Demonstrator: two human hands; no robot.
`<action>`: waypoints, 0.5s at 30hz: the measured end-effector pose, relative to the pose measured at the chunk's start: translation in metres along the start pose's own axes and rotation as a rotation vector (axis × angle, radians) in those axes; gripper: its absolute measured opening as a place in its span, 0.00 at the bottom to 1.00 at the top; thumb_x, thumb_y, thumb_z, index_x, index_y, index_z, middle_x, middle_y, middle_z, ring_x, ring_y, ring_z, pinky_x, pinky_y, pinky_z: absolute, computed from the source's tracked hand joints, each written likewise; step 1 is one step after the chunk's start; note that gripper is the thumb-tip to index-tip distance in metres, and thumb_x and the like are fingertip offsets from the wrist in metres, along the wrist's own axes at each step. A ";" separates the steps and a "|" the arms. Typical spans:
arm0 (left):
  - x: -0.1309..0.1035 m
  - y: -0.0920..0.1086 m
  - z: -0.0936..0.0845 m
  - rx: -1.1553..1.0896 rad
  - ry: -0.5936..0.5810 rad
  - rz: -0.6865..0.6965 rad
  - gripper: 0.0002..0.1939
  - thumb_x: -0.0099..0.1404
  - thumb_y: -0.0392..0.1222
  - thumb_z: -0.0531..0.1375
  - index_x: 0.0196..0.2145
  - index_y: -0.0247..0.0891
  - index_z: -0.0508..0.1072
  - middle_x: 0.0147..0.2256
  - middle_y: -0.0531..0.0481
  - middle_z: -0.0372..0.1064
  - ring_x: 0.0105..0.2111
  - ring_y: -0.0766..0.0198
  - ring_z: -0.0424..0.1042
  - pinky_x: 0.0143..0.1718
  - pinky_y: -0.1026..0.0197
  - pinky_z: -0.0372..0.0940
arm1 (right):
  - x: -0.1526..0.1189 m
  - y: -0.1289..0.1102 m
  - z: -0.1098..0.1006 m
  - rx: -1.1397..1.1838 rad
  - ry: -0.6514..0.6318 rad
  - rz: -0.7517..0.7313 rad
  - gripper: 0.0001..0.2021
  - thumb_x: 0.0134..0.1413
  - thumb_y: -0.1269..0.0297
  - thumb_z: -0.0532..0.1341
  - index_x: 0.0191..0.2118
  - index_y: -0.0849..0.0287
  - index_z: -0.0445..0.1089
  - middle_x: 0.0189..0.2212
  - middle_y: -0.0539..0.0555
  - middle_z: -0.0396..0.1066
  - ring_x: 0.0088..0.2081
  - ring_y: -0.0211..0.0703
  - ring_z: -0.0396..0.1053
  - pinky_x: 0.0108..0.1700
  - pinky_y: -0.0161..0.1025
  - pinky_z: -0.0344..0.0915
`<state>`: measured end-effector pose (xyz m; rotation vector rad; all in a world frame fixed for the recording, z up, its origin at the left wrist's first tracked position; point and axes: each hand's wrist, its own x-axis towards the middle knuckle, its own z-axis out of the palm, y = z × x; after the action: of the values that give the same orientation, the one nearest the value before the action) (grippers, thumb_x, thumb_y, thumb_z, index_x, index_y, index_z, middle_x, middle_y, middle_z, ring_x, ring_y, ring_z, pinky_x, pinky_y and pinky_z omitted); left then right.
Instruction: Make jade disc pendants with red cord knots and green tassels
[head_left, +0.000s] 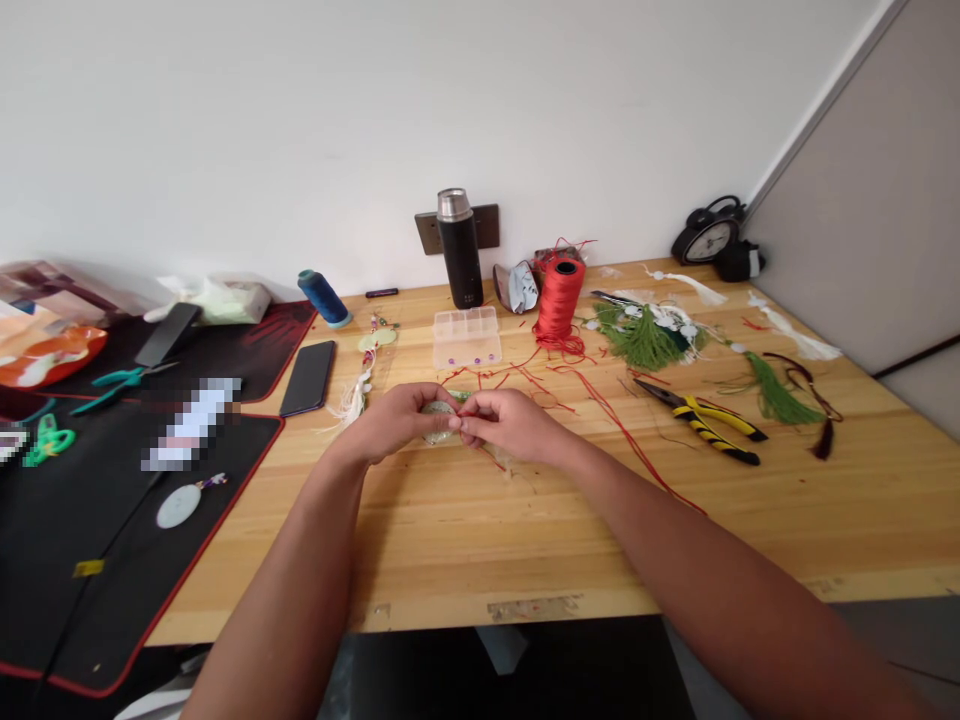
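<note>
Both hands meet over the middle of the wooden table (pixel 420 560). My left hand (pixel 401 422) is closed around a pale, round, carved-looking pendant (pixel 438 424), which shows partly below its fingers. My right hand (pixel 508 424) is pinched at the pendant's right side, its fingertips touching those of my left hand around a bit of red cord. A short red strand hangs below the fingers. Just behind the hands, a clear compartment box (pixel 466 338) holds a few purple beads, and loose red cords (pixel 615 420) trail to the right.
A black thermos (pixel 460 255), red thread spool (pixel 559 300) and blue spool (pixel 324 298) stand behind. Yellow-black pliers (pixel 705 420) and green tassels (pixel 645 338) lie right. A phone (pixel 308 377) and black mats (pixel 225 500) are left. An alarm clock (pixel 706 240) stands back right.
</note>
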<state>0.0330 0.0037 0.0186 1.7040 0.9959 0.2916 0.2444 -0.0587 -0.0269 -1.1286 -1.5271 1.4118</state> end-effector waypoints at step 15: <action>-0.005 0.004 -0.003 0.101 0.012 -0.040 0.20 0.59 0.59 0.70 0.38 0.39 0.81 0.31 0.51 0.73 0.31 0.60 0.68 0.35 0.58 0.61 | 0.003 0.000 -0.010 -0.143 0.158 -0.026 0.11 0.68 0.58 0.62 0.36 0.57 0.75 0.27 0.49 0.75 0.27 0.37 0.65 0.33 0.37 0.60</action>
<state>0.0298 0.0018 0.0244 1.7734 1.0673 0.2288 0.2531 -0.0531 -0.0263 -1.2697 -1.5426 1.1820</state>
